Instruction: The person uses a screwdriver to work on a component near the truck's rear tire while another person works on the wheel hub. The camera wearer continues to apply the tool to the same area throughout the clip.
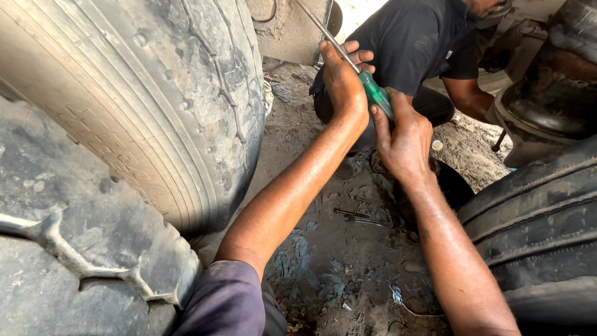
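Note:
A long screwdriver (375,91) with a green see-through handle and a thin metal shaft runs up and left toward a grimy metal part (292,31). My right hand (404,140) grips the green handle from below. My left hand (343,81) is wrapped around the shaft just above the handle, fingers curled. Both of my forearms stretch out from the bottom of the view. The shaft's tip is out of sight at the top edge.
A big worn tyre (155,106) fills the left, another tyre (535,218) the right. A person in a dark shirt (410,37) crouches behind my hands. A small dark tool (359,217) lies on the dirty ground (336,267). A rusty drum (547,106) is at far right.

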